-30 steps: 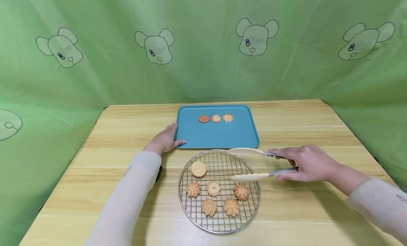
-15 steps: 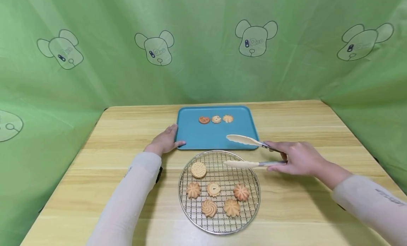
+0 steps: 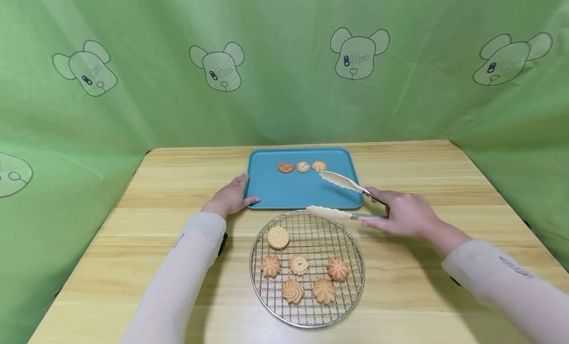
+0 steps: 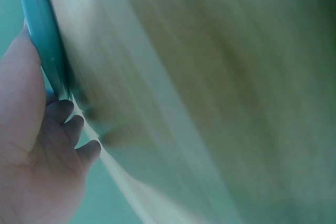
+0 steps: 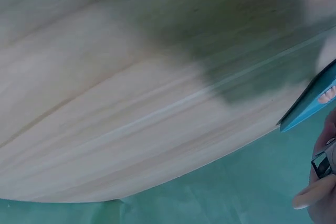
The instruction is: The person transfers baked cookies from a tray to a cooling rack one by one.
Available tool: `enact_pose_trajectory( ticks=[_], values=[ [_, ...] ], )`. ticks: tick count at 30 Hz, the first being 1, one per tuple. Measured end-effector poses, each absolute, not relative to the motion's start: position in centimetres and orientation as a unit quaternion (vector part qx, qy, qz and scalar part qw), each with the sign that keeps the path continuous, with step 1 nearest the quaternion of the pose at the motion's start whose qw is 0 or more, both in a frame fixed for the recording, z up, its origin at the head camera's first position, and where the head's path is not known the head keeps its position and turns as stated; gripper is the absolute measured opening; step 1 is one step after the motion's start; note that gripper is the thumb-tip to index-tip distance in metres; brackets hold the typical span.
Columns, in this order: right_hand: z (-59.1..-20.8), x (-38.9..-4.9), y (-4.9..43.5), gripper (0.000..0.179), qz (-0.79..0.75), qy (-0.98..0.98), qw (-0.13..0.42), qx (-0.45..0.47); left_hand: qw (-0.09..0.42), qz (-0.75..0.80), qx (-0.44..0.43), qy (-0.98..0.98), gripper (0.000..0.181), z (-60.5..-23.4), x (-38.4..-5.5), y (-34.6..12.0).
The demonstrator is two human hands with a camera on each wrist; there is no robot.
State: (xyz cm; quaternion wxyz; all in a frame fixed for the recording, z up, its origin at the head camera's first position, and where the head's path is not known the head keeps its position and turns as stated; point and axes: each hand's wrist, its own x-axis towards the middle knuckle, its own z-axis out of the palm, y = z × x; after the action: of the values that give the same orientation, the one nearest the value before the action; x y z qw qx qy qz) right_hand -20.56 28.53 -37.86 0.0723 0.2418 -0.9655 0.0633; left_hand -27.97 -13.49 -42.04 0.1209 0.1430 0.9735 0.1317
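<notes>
My left hand (image 3: 228, 195) holds the near left corner of the blue tray (image 3: 289, 196), thumb over the rim. In the left wrist view the fingers curl at the tray's edge (image 4: 44, 30). My right hand (image 3: 406, 213) grips tongs (image 3: 341, 180) with cream tips and metal handles, their arms spread apart with nothing between them. The upper tip is just below the right-hand cookie (image 3: 318, 165) on the tray. Beside it lie a pale cookie (image 3: 303, 167) and a brown pretzel-shaped cookie (image 3: 286, 168). The lower tip overlaps the far rim of a round wire rack (image 3: 306, 326).
Several cookies lie on the rack, among them a round dotted one (image 3: 278, 237), a swirled one (image 3: 292, 290) and a reddish flower-shaped one (image 3: 338, 269). The wooden table (image 3: 178, 171) is bordered by a green curtain (image 3: 284, 107) at the back and sides.
My right hand has moved forward and left with the tongs, bringing the upper tip from the rack's far edge over the tray. My left hand and the cookies have not moved.
</notes>
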Motion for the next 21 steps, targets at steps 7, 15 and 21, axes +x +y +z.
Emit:
enact_pose_trajectory(
  ticks=[7,15,21],
  values=[
    [-38.3,-21.6,27.8,0.099,0.069,-0.975,0.051,0.205,0.124,0.130,0.140,0.974,0.091,-42.1,-27.9,-13.4],
    [-38.4,-22.6,27.1,0.106,0.075,-0.984,0.016,0.162,0.124,0.131,0.142,0.973,0.091,-42.0,-27.9,-13.4],
    [-38.0,-23.5,26.5,0.107,0.082,-0.988,-0.002,0.132,0.123,0.133,0.143,0.973,0.091,-42.0,-28.0,-13.5]
  ],
)
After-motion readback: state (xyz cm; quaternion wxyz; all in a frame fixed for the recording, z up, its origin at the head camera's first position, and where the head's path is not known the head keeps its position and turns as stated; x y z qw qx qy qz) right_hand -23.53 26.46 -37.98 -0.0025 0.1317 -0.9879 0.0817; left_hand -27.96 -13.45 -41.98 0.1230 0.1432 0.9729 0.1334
